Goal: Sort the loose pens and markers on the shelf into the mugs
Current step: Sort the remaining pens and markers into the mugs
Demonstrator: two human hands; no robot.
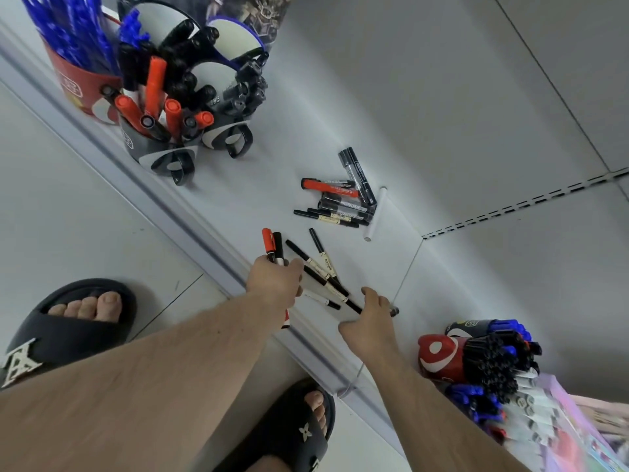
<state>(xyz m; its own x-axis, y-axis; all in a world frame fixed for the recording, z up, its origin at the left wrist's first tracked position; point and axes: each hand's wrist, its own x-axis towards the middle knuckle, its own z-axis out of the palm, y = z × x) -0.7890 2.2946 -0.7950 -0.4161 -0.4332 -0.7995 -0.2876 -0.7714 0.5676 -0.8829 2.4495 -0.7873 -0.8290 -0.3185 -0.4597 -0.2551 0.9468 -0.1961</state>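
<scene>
Already mid-gather: loose pens and markers on the white shelf (pixel 425 137) are being collected into the hands for the mugs.

Largest first, the cluster of black-and-white mugs (pixel 190 107), well apart at the shelf's far end, stands stuffed with markers cap-up. A heap of loose markers (pixel 340 199) lies near the shelf's middle, most lying roughly parallel, likely pushed together for easy pickup. Nearer, thin black pens (pixel 320 270) lie fanned on the shelf, long axes running diagonally away from the front edge. The left hand (pixel 277 279) grips a red marker (pixel 267 241) and a black marker (pixel 278 245), caps pointing away. The right hand (pixel 369 321) has fingers curled at the pens' near ends; whether it pinches one I cannot tell.
</scene>
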